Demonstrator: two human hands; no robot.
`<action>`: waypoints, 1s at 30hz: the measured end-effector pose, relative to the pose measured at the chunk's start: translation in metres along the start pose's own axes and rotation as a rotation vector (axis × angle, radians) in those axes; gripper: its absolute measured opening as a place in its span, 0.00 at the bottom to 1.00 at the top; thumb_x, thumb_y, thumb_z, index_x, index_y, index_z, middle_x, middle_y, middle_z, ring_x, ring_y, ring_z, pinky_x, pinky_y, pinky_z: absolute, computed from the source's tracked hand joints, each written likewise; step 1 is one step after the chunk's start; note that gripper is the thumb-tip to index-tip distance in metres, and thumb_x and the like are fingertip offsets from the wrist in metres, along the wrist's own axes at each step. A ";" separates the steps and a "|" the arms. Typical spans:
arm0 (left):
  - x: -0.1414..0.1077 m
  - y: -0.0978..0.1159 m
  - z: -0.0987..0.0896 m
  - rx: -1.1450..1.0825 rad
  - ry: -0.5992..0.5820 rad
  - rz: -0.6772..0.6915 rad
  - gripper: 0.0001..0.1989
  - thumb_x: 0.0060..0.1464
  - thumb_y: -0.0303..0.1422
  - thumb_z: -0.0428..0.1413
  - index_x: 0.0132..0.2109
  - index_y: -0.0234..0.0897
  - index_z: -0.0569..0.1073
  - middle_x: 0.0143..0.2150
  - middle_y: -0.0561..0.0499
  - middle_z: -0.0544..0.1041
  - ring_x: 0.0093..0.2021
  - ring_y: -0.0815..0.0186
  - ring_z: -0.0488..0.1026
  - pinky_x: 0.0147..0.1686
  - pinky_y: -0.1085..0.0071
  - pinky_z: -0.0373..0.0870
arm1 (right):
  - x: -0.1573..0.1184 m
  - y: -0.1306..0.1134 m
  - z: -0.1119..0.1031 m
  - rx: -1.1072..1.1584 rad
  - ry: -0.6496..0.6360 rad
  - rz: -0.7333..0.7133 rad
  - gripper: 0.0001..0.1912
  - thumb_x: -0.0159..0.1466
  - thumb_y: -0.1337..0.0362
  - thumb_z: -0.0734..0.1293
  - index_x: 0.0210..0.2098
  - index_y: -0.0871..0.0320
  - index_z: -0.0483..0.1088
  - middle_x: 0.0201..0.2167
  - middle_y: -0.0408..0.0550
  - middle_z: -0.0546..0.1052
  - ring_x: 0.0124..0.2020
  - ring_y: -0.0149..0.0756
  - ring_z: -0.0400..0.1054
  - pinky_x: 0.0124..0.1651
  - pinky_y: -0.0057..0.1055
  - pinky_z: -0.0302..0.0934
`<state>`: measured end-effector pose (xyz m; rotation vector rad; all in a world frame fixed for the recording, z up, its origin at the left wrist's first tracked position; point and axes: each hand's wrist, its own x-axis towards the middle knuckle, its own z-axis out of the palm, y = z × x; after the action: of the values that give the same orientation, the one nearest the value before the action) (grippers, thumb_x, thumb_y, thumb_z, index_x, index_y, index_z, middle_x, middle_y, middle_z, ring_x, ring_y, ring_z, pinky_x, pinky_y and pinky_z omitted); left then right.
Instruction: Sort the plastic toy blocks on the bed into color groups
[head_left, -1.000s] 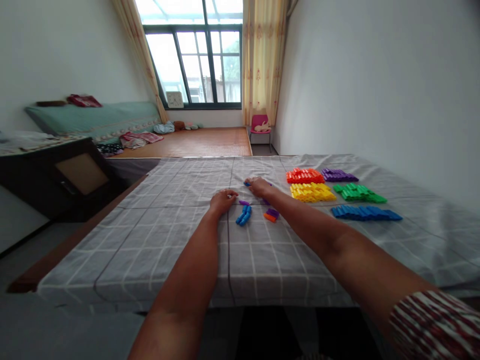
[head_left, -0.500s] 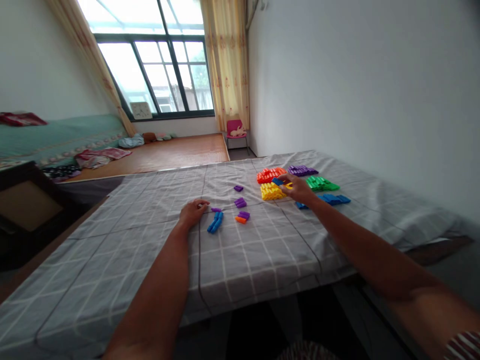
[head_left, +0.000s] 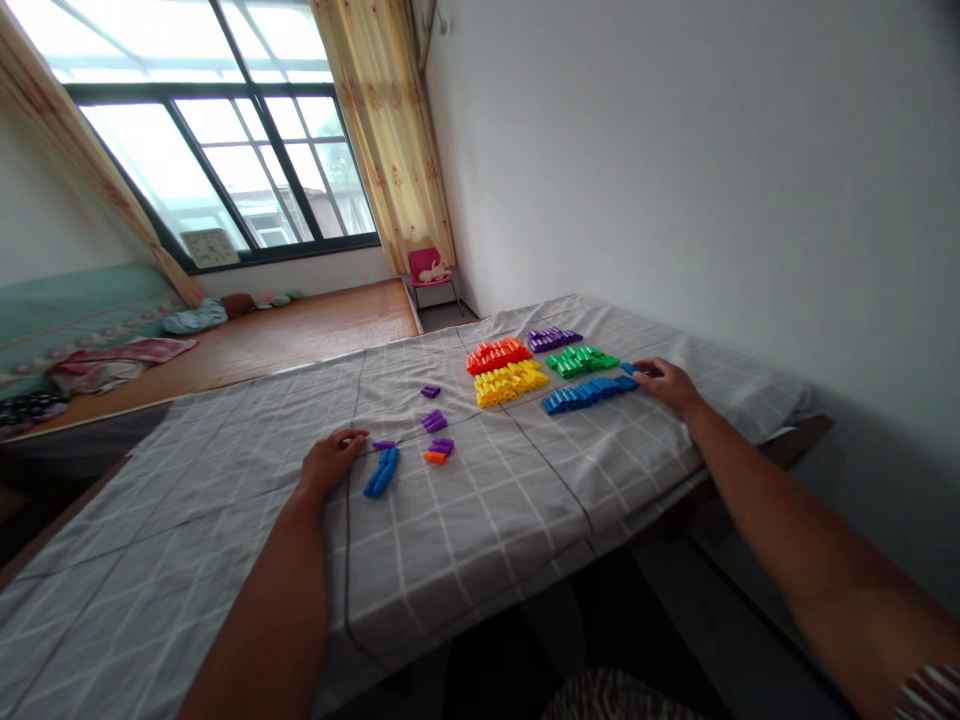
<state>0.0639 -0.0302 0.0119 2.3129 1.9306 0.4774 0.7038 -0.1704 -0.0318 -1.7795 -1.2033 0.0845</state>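
At the right end of a row of blue tube-like plastic pieces [head_left: 581, 395], my right hand [head_left: 664, 383] is closed, with its fingertips on a blue plastic piece [head_left: 628, 369]. My left hand [head_left: 332, 458] lies on the cloth, fingers partly stretched and nothing in them. Just right of its fingertips is a small purple piece [head_left: 384, 444], with a few joined blue pieces [head_left: 382, 473] below it. Farther right lie an orange piece [head_left: 434, 457] against a purple one, a small purple group [head_left: 433, 421] and another purple piece [head_left: 430, 391].
Sorted groups of red-orange [head_left: 499, 354], yellow [head_left: 511, 382], green [head_left: 583, 361] and purple pieces [head_left: 553, 339] sit on the grey checked cloth [head_left: 465, 540]. A white wall [head_left: 675, 180] borders the right side. Beyond stand a pink chair [head_left: 424, 265] and a wooden platform [head_left: 330, 325].
My right hand has moved right, carrying a blue piece from above the yellow group to the right end of the blue row. My left hand stays beside the purple piece; the view has turned right.
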 end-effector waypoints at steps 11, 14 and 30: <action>0.002 -0.003 0.002 -0.008 -0.020 -0.010 0.21 0.57 0.45 0.47 0.49 0.45 0.78 0.41 0.50 0.80 0.42 0.60 0.75 0.38 0.70 0.68 | -0.003 -0.008 0.001 -0.085 -0.159 -0.091 0.21 0.52 0.51 0.69 0.40 0.57 0.73 0.40 0.51 0.77 0.34 0.37 0.71 0.40 0.35 0.67; 0.001 -0.002 0.003 -0.015 -0.023 -0.015 0.20 0.57 0.45 0.47 0.49 0.45 0.78 0.40 0.50 0.80 0.42 0.60 0.75 0.39 0.70 0.68 | -0.005 -0.012 -0.001 -0.087 -0.056 -0.079 0.19 0.56 0.51 0.65 0.39 0.57 0.72 0.40 0.51 0.76 0.34 0.37 0.70 0.40 0.34 0.66; -0.012 0.010 0.003 -0.109 -0.005 0.009 0.17 0.57 0.38 0.50 0.47 0.42 0.79 0.44 0.50 0.80 0.43 0.62 0.75 0.42 0.70 0.68 | -0.114 -0.282 0.167 0.093 -0.681 -0.867 0.13 0.64 0.62 0.64 0.47 0.57 0.72 0.45 0.51 0.75 0.34 0.32 0.71 0.42 0.31 0.65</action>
<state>0.0724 -0.0434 0.0095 2.2535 1.8443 0.5630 0.3656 -0.1286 0.0349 -1.0246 -2.3211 0.2419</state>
